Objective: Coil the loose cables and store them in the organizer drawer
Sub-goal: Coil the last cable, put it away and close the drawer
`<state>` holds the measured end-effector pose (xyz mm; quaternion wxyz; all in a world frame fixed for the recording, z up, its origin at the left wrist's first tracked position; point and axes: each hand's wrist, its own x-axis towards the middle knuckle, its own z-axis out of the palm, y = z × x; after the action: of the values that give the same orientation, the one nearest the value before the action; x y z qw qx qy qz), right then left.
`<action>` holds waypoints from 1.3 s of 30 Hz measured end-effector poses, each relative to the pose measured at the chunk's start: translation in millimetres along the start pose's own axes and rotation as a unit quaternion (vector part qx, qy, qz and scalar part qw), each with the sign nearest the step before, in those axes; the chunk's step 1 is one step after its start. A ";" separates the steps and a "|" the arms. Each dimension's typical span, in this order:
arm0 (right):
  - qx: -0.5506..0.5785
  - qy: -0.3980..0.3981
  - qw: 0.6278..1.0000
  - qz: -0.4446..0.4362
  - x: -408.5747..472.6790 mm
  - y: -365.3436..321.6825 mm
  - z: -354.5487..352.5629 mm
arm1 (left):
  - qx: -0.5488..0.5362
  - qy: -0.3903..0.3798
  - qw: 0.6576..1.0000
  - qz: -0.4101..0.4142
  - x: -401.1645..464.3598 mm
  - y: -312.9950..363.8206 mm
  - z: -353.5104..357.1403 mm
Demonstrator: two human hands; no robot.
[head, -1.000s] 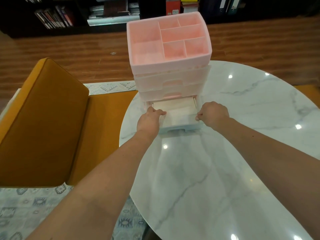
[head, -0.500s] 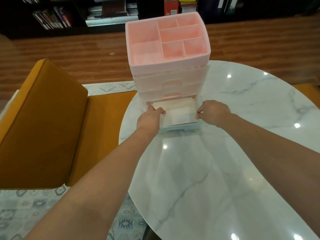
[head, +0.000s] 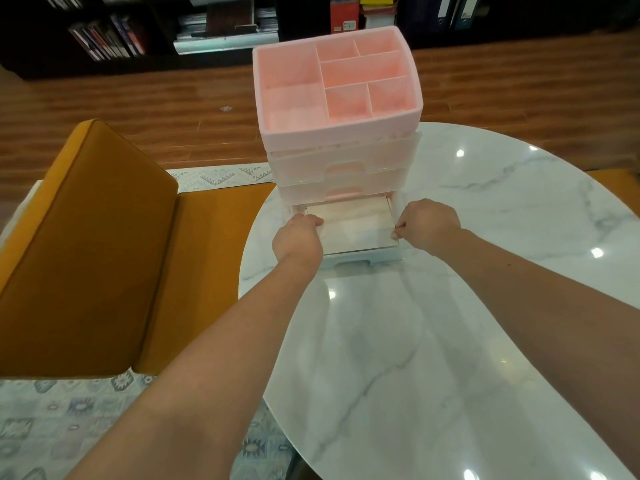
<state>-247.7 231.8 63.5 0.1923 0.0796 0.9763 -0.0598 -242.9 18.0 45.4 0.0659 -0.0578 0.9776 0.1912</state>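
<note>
Head view: we grip the light, slippery translucent plastic bottom drawer by its side walls, left hand and right hand each clamped on one.

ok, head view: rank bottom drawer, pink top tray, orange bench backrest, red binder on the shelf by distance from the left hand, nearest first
1. bottom drawer: in the left hand grip, at its left edge.
2. pink top tray: above, atop the organizer.
3. orange bench backrest: off to the left.
4. red binder: far shelf, behind the organizer.
</note>
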 end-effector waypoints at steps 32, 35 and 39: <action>0.008 -0.014 1.000 -0.017 -2.9 3.4 -2.9 | 0.031 -0.108 0.994 -0.012 7.9 10.5 -3.6; 0.015 -0.015 1.000 -0.017 -2.6 4.3 -2.9 | 0.003 -0.120 0.992 -0.040 12.4 9.0 -4.6; 0.010 -0.009 1.000 -0.016 -2.8 4.0 -3.6 | 0.015 -0.091 0.995 -0.041 17.6 0.2 -7.0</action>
<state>-245.8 235.9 67.6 0.1991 0.0653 0.9750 -0.0736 -260.9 14.0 49.2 0.1632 -0.0796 0.9670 0.1785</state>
